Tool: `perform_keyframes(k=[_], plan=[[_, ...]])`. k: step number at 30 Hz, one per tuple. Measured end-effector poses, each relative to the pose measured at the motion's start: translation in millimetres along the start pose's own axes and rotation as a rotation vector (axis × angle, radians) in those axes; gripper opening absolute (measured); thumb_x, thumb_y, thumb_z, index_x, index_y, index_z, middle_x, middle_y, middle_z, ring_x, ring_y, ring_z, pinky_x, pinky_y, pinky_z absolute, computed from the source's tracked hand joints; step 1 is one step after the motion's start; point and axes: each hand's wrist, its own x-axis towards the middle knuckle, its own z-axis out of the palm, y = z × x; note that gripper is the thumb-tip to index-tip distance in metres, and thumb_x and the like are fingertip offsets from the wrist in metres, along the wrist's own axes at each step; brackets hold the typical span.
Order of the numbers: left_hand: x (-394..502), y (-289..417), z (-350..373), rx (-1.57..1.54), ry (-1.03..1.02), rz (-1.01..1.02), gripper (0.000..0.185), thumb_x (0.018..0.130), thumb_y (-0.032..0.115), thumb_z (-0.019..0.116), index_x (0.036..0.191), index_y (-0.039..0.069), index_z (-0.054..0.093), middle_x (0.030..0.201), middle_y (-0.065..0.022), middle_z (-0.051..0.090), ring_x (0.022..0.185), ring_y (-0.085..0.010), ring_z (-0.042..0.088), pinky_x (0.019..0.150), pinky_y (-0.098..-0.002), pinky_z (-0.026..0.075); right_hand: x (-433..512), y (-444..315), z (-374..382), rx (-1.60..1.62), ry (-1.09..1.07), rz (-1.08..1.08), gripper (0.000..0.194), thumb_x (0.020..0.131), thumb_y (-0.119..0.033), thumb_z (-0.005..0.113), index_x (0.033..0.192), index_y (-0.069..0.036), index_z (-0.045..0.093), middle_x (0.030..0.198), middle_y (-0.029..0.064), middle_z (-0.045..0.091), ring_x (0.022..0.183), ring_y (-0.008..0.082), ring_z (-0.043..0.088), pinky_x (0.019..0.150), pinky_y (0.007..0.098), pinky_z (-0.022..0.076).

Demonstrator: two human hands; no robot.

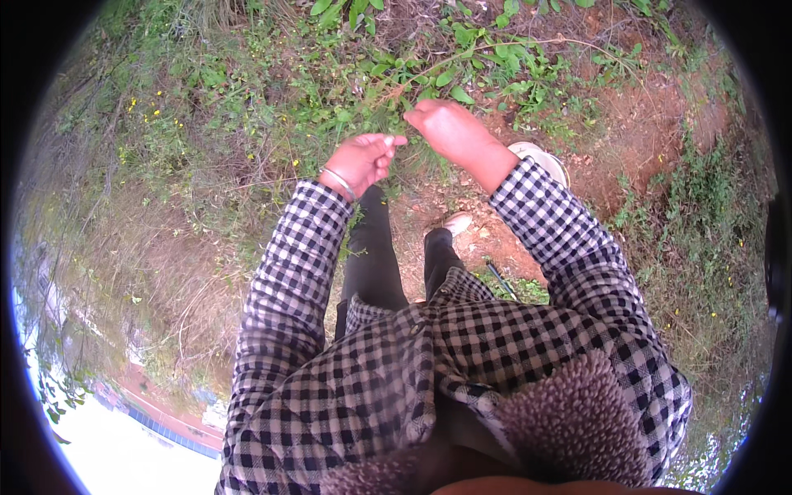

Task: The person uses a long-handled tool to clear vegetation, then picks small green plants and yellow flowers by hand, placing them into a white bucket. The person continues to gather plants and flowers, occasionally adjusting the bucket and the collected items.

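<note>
My left hand [364, 162], with a silver bangle at the wrist, is over green weeds, its fingers partly curled and one fingertip pointing towards the other hand. Whether anything thin lies in its fingers cannot be told. My right hand [447, 127] is bent down just above and to the right, fingertips near a green leaf and a reddish-brown plant stem [427, 73]; its grip is hidden. A small gap separates the hands. Broad-leaved green plants [461, 94] grow beyond them. A white round container [539, 159] stands on the soil, partly behind my right sleeve.
Dry grass and weeds with yellow flowers [145, 114] cover the left slope. Reddish bare soil [625, 130] lies to the right, with low bushes [699, 223] beyond. A pale shoe [458, 223] and a thin dark rod [502, 281] are near my legs.
</note>
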Motion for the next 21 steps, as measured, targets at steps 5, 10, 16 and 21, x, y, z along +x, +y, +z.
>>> perform_keyframes(k=[5, 10, 16, 21], plan=[[-5, -30, 9, 0.071, 0.018, -0.115, 0.026, 0.097, 0.015, 0.047, 0.112, -0.004, 0.057, 0.069, 0.0061, 0.046, 0.055, -0.0041, 0.037, 0.049, -0.0181, 0.034, -22, -2, 8, 0.049, -0.062, -0.018, 0.029, 0.073, 0.000, 0.054, 0.100, -0.002, 0.062, 0.087, 0.0131, 0.060, 0.085, 0.0291, 0.062, 0.075, 0.0377, 0.0517], [-4, -57, 0, 0.108, 0.078, -0.204, 0.025, 0.097, 0.014, 0.046, 0.109, -0.004, 0.058, 0.072, 0.0042, 0.048, 0.057, -0.0052, 0.039, 0.053, -0.0188, 0.036, -27, 26, 22, -0.107, -0.231, 0.125, 0.028, 0.073, -0.002, 0.054, 0.101, -0.001, 0.061, 0.093, 0.0147, 0.061, 0.089, 0.0293, 0.063, 0.077, 0.0370, 0.0524], [-12, -74, -55, -0.076, 0.078, -0.015, 0.022, 0.093, 0.006, 0.047, 0.109, -0.002, 0.059, 0.085, 0.0001, 0.057, 0.071, -0.0085, 0.051, 0.065, -0.0203, 0.044, 44, 42, 55, -0.024, -0.177, 0.117, 0.027, 0.085, -0.006, 0.050, 0.109, 0.002, 0.061, 0.104, 0.0189, 0.064, 0.095, 0.0294, 0.063, 0.084, 0.0359, 0.0526], [-13, -72, -93, -0.183, 0.177, 0.000, 0.020, 0.093, 0.009, 0.048, 0.103, -0.003, 0.060, 0.084, -0.0021, 0.060, 0.072, -0.0092, 0.054, 0.065, -0.0199, 0.045, 153, -4, 124, 1.398, -0.055, 0.786, 0.025, 0.093, -0.016, 0.055, 0.103, 0.006, 0.061, 0.081, 0.0103, 0.064, 0.069, 0.0147, 0.062, 0.065, 0.0275, 0.0555]])
